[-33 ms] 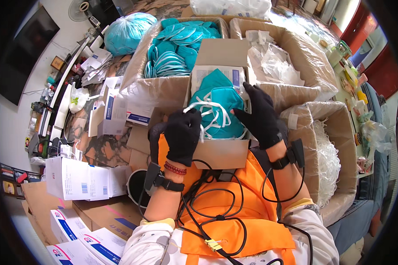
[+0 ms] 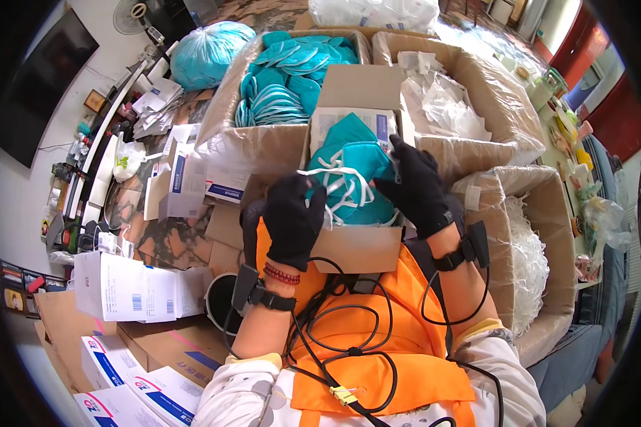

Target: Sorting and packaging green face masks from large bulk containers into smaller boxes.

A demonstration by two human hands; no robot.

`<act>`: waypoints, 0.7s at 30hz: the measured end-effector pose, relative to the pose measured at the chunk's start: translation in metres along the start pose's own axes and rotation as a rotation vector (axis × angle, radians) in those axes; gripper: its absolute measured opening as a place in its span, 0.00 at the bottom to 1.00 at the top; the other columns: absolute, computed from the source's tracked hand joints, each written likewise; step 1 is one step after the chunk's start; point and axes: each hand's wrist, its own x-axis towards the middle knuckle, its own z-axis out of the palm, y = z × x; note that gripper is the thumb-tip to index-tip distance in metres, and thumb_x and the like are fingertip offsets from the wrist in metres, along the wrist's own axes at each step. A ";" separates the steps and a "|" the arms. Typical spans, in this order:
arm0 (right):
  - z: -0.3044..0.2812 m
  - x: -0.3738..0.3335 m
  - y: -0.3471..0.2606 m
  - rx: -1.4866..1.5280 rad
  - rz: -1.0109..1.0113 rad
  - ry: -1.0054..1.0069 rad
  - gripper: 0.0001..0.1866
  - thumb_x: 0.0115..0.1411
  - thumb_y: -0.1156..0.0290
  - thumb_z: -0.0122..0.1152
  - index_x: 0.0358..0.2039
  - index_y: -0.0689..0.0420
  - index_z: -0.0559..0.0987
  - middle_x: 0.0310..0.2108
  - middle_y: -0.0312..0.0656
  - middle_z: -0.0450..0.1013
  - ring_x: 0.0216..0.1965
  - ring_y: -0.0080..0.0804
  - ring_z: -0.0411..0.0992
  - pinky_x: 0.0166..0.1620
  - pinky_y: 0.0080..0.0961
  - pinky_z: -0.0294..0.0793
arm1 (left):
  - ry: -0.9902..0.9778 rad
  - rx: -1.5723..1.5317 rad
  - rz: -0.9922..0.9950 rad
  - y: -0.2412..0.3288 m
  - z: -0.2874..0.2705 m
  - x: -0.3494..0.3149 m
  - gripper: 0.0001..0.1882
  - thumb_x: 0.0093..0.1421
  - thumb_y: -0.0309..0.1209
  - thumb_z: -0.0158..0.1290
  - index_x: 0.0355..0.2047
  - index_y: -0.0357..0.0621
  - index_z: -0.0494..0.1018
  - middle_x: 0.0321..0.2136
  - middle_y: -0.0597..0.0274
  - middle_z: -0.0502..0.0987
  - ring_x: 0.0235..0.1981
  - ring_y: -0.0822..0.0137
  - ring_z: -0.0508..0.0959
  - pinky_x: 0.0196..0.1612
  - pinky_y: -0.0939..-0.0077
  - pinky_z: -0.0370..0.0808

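A brown cardboard box [image 2: 360,249] stands open in front of my body, its far flap raised. Inside it lie teal cup-shaped masks [image 2: 356,160] with loose white straps [image 2: 342,178] across the top. My left hand [image 2: 293,213], in a black glove, is at the box's left edge beside the straps, its thumb apart from its curled fingers. On the other side my right hand [image 2: 421,186], also gloved in black, spreads thumb and forefinger. Its thumb touches the mask's right edge and the other fingers are over the box's right side. A white printed packet [image 2: 384,122] shows behind the masks.
Beyond are a lined carton of teal masks [image 2: 278,132] and a carton of white pieces [image 2: 470,146]. At right is a carton of white straps [image 2: 527,263]. White printed boxes [image 2: 121,292] sit at left. Black cables [image 2: 356,349] hang across my orange apron.
My left hand has loosened, its thumb now lifted away from the fingers near the straps. The right hand stays almost where it was, at the mask's edge.
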 end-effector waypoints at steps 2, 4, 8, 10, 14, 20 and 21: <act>0.008 0.003 -0.006 -0.088 -0.046 -0.096 0.36 0.41 0.64 0.71 0.53 0.54 0.69 0.39 0.45 0.74 0.50 0.47 0.67 0.57 0.38 0.61 | 0.117 0.092 0.107 -0.003 -0.010 0.004 0.13 0.56 0.26 0.50 0.43 0.38 0.69 0.41 0.48 0.75 0.39 0.53 0.76 0.39 0.66 0.72; 0.010 -0.005 -0.016 -0.089 0.042 -0.181 0.31 0.41 0.68 0.70 0.49 0.53 0.73 0.35 0.44 0.73 0.46 0.45 0.69 0.56 0.38 0.61 | 0.167 -0.018 -0.052 -0.022 -0.017 0.012 0.16 0.55 0.23 0.49 0.45 0.36 0.67 0.42 0.49 0.75 0.42 0.53 0.76 0.44 0.67 0.72; 0.012 -0.046 -0.029 0.103 0.032 -0.013 0.19 0.42 0.75 0.66 0.38 0.51 0.78 0.32 0.43 0.72 0.40 0.45 0.69 0.47 0.39 0.66 | 0.153 -0.364 -0.382 -0.022 -0.033 0.043 0.09 0.59 0.27 0.49 0.40 0.37 0.72 0.35 0.56 0.78 0.40 0.59 0.78 0.44 0.66 0.73; 0.008 -0.059 -0.037 0.148 0.005 0.060 0.16 0.43 0.78 0.64 0.35 0.51 0.79 0.31 0.43 0.71 0.39 0.45 0.69 0.43 0.39 0.68 | 0.185 -0.584 -0.332 -0.031 -0.019 0.050 0.09 0.60 0.32 0.51 0.37 0.39 0.74 0.33 0.55 0.79 0.38 0.56 0.79 0.41 0.67 0.74; -0.013 -0.061 -0.065 0.240 0.016 -0.247 0.12 0.48 0.80 0.58 0.33 0.50 0.77 0.34 0.42 0.71 0.36 0.43 0.71 0.38 0.33 0.72 | -0.042 -0.089 -0.028 -0.028 0.008 0.064 0.10 0.56 0.30 0.52 0.38 0.41 0.75 0.32 0.51 0.78 0.35 0.52 0.77 0.41 0.67 0.73; -0.014 -0.068 -0.052 0.250 -0.057 -0.246 0.14 0.51 0.80 0.54 0.39 0.52 0.74 0.37 0.42 0.72 0.36 0.43 0.72 0.38 0.33 0.73 | -0.367 0.087 0.032 -0.011 0.015 0.061 0.16 0.49 0.33 0.57 0.39 0.41 0.75 0.32 0.51 0.78 0.39 0.51 0.75 0.45 0.60 0.70; -0.015 -0.067 -0.052 0.249 -0.048 -0.243 0.14 0.51 0.80 0.54 0.39 0.52 0.74 0.37 0.42 0.72 0.36 0.43 0.72 0.38 0.33 0.73 | -0.374 0.085 0.037 -0.011 0.017 0.060 0.16 0.49 0.33 0.57 0.39 0.41 0.75 0.32 0.51 0.78 0.39 0.51 0.75 0.45 0.60 0.70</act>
